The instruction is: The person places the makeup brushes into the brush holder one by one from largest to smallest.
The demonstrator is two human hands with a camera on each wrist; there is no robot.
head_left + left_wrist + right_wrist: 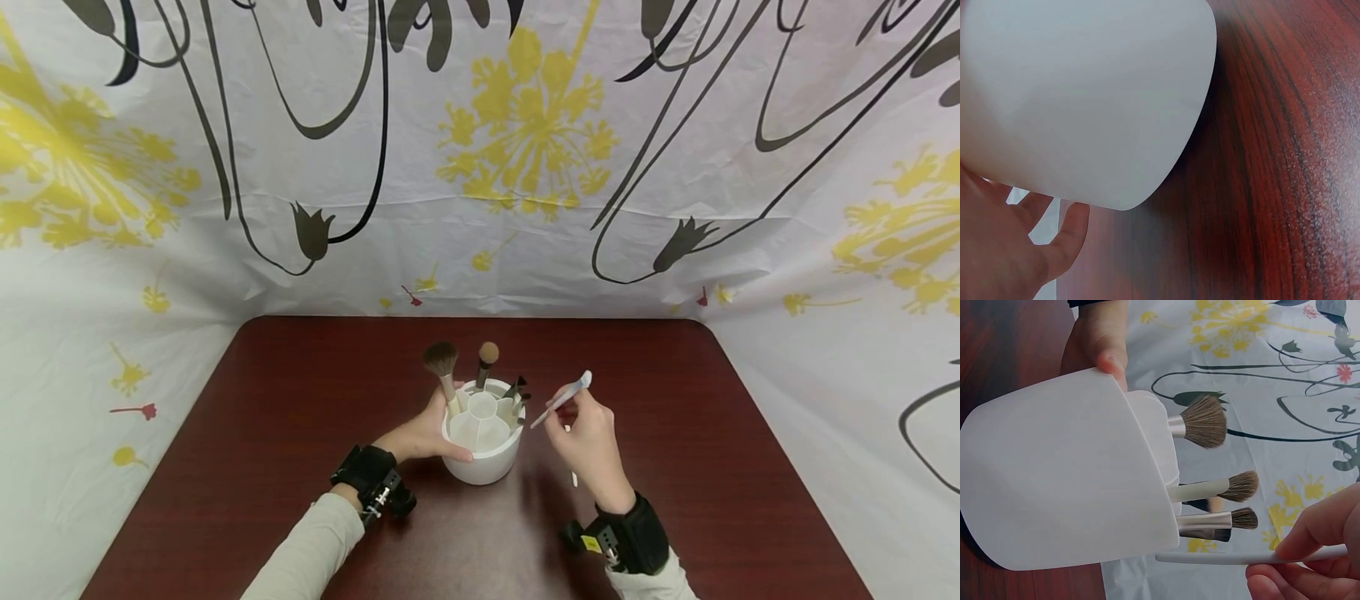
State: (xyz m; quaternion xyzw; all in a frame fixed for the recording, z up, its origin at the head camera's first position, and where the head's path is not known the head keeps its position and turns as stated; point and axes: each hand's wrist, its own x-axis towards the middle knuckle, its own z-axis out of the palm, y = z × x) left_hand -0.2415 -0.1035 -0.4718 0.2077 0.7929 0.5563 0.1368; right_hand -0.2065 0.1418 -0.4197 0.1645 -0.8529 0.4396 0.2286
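A white round makeup brush holder [482, 468] with several compartments stands on the table. My left hand [423, 433] grips its left side, the thumb in front and the fingers behind. A large fluffy brush [441, 358] and a tan-tipped brush [488, 354] rise from the back compartments; several small brushes [1244, 518] lean at the right rim. My right hand [591, 435] pinches a slim white stick [558, 405] between thumb and fingers. Its wider pale head [586, 379] points up and away, and its lower end is close beside the holder's right rim.
A thin white stick [574, 479] lies on the dark red-brown table [337, 358], partly hidden behind my right hand. A white cloth [375, 283] with yellow and grey flower patterns hangs behind the table and along its sides.
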